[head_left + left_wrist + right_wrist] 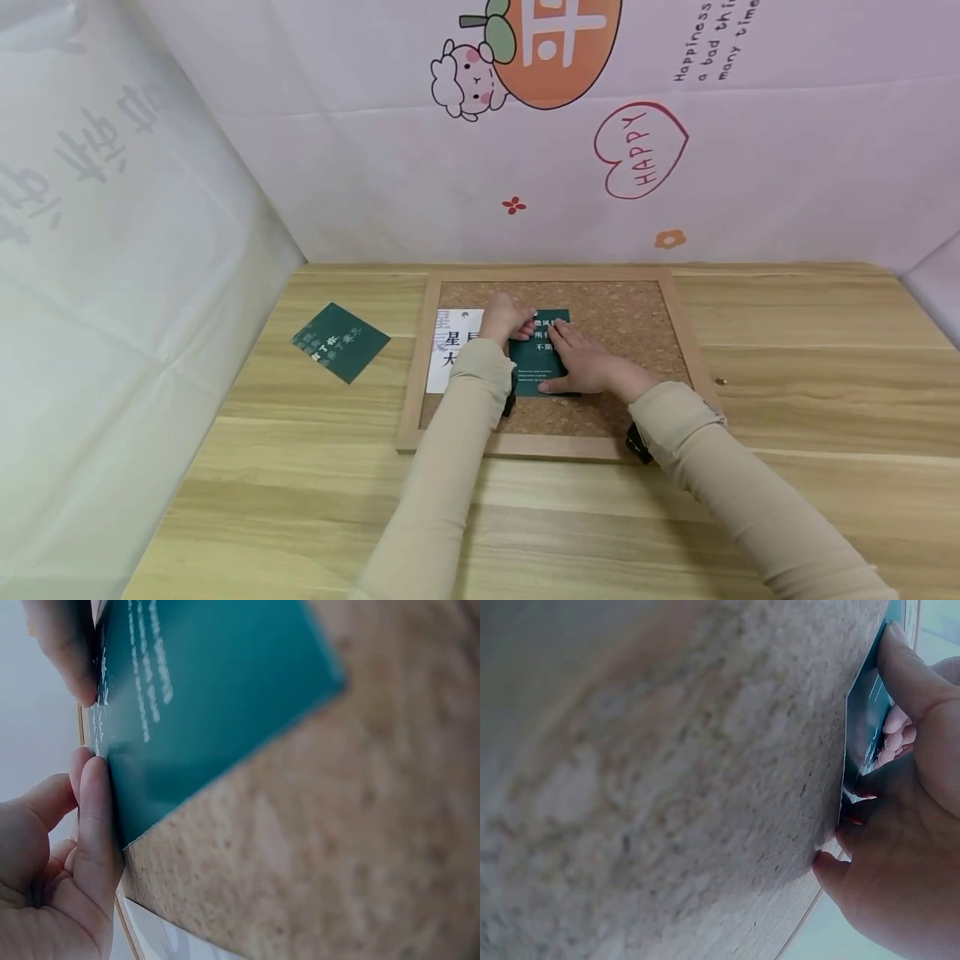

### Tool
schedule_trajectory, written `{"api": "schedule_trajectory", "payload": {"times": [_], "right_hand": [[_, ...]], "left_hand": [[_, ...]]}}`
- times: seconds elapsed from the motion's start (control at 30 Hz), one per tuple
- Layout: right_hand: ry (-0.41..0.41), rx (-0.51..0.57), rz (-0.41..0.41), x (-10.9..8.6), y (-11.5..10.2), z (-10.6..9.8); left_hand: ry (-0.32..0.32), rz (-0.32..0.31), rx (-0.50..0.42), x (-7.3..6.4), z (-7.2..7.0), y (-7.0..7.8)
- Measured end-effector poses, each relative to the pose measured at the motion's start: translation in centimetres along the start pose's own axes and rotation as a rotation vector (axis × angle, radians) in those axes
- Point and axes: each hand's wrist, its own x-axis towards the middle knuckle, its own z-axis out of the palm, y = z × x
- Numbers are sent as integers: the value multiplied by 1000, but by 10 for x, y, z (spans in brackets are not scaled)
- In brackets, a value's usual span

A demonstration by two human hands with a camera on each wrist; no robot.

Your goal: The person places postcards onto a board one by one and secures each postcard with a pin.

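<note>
My left hand is at the upper left edge of a dark green card with white writing, its fingers bent. In the left wrist view the fingertips come close together at the card's edge; whether they pinch something small I cannot tell. My right hand lies over the card's right side, fingers spread and pressing it against the cork board. The right thumb touches the card near its lower edge. Left of the green card, a white card with dark characters is partly hidden by the left arm.
A pin sits at the white card's top. The board's wooden frame rests on the table. Another green card lies turned on the table at left. A small brass-coloured piece lies right of the board.
</note>
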Motion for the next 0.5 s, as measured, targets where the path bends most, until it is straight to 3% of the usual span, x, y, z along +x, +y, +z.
{"api": "schedule_trajectory", "payload": {"times": [0.5], "right_hand": [[4,-11,-1,2,-1,1]], "left_hand": [[30,6,-17,-1,1,0]]}}
